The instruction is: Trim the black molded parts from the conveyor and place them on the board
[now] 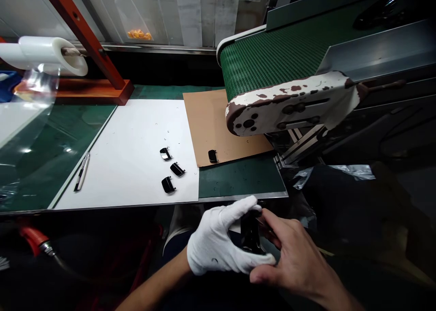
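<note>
A dark, glossy black part is held between both hands, below the front edge of the table; its exact shape is partly hidden by fingers. My left hand, in a white glove, grips it with thumb and fingers at opposite ends. My bare right hand closes on its right side, fingers near the top and thumb near the bottom. Three small black plastic pieces with pins, among them one piece, lie on the white sheet. Another black piece rests on the brown cardboard.
A green conveyor belt overhangs the cardboard from the right. On the sheet's left lies a utility knife or pen. A roll of clear film hangs on an orange frame. Below the table's left edge is a red air gun.
</note>
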`<move>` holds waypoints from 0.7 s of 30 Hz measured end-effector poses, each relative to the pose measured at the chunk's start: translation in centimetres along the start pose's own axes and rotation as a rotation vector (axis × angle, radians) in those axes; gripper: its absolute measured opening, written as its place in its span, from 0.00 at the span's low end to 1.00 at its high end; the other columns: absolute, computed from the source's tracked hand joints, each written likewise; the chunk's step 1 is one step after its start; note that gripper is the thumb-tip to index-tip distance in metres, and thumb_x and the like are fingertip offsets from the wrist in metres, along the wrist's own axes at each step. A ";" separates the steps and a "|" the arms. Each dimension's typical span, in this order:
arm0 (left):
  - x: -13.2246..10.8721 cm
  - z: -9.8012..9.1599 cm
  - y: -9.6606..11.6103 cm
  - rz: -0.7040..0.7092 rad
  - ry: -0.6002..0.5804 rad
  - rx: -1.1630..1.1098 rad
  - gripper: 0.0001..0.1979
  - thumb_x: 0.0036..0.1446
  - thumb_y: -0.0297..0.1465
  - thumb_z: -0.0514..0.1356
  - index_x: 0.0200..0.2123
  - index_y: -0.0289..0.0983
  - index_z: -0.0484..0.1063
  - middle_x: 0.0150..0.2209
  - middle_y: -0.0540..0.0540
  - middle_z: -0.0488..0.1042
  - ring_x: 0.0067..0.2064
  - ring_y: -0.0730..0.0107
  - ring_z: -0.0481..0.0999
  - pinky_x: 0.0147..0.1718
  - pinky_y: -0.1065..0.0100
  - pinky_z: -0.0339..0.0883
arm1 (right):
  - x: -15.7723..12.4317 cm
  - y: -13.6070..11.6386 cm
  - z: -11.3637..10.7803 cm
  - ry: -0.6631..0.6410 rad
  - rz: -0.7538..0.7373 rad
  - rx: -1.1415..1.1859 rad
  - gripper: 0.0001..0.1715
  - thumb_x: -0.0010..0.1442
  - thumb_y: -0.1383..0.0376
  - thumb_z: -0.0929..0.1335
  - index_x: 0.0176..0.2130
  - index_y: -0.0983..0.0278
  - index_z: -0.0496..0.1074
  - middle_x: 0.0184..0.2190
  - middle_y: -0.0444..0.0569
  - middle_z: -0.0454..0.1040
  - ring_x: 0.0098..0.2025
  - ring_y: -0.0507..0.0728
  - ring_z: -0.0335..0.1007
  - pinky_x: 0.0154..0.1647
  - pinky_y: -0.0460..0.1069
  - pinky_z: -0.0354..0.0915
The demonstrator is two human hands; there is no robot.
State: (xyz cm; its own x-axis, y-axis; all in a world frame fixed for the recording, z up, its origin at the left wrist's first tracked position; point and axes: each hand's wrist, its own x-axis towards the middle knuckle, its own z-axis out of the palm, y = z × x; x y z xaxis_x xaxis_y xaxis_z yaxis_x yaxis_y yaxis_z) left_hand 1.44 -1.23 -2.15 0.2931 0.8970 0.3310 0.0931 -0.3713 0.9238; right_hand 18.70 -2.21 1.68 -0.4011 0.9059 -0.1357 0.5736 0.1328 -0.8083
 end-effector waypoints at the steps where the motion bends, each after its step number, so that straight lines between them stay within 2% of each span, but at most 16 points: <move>1: 0.0 0.1 0.0 -0.003 0.010 0.001 0.43 0.34 0.34 0.73 0.56 0.40 0.65 0.41 0.46 0.80 0.37 0.63 0.81 0.39 0.68 0.76 | 0.0 0.0 0.0 -0.004 -0.007 0.017 0.42 0.42 0.32 0.65 0.43 0.59 0.68 0.24 0.43 0.71 0.22 0.55 0.64 0.21 0.47 0.57; 4: 0.0 0.3 0.2 -0.034 0.017 -0.001 0.41 0.34 0.34 0.73 0.55 0.38 0.66 0.41 0.46 0.80 0.36 0.63 0.80 0.38 0.68 0.76 | -0.1 -0.1 0.1 0.009 -0.039 0.019 0.44 0.45 0.32 0.63 0.48 0.59 0.67 0.25 0.44 0.70 0.22 0.55 0.65 0.21 0.47 0.57; 7: 0.0 0.3 0.2 -0.073 0.004 -0.005 0.40 0.35 0.35 0.72 0.55 0.38 0.67 0.42 0.45 0.79 0.37 0.63 0.80 0.40 0.67 0.76 | -0.1 0.0 0.3 0.041 -0.070 -0.023 0.44 0.48 0.31 0.60 0.47 0.61 0.68 0.23 0.44 0.69 0.20 0.55 0.64 0.20 0.47 0.56; 10: 0.0 0.3 0.3 -0.087 0.003 -0.016 0.40 0.35 0.35 0.73 0.54 0.37 0.68 0.41 0.45 0.80 0.37 0.63 0.80 0.39 0.68 0.76 | -0.1 0.0 0.7 0.084 -0.104 -0.097 0.46 0.50 0.31 0.56 0.45 0.65 0.68 0.24 0.47 0.72 0.22 0.57 0.68 0.22 0.48 0.59; 13: 0.0 0.3 0.5 -0.106 0.012 -0.021 0.39 0.35 0.36 0.73 0.54 0.36 0.69 0.39 0.45 0.80 0.36 0.62 0.80 0.38 0.68 0.76 | 0.0 0.1 1.2 0.174 -0.169 -0.211 0.49 0.53 0.31 0.51 0.43 0.69 0.69 0.25 0.52 0.74 0.23 0.59 0.71 0.22 0.50 0.62; 17: 0.0 0.3 0.7 -0.141 0.014 -0.014 0.39 0.33 0.35 0.74 0.53 0.35 0.70 0.39 0.45 0.81 0.37 0.60 0.81 0.39 0.67 0.76 | 0.1 0.3 1.9 0.311 -0.257 -0.374 0.50 0.57 0.35 0.47 0.43 0.72 0.70 0.22 0.54 0.74 0.21 0.60 0.73 0.21 0.50 0.64; 21: 0.0 0.2 0.8 -0.202 0.020 -0.009 0.39 0.33 0.37 0.74 0.52 0.35 0.71 0.39 0.45 0.81 0.37 0.59 0.81 0.41 0.66 0.76 | 0.3 0.7 2.3 0.365 -0.293 -0.436 0.51 0.57 0.35 0.46 0.40 0.72 0.72 0.23 0.56 0.76 0.22 0.62 0.75 0.21 0.51 0.67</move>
State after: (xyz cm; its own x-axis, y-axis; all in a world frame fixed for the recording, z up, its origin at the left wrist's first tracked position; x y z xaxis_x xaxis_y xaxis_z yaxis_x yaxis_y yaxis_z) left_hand 1.74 -1.56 -1.45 0.2504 0.9575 0.1429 0.1391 -0.1817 0.9735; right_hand 17.30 -2.77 -0.21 -0.3603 0.8755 0.3220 0.7455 0.4778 -0.4647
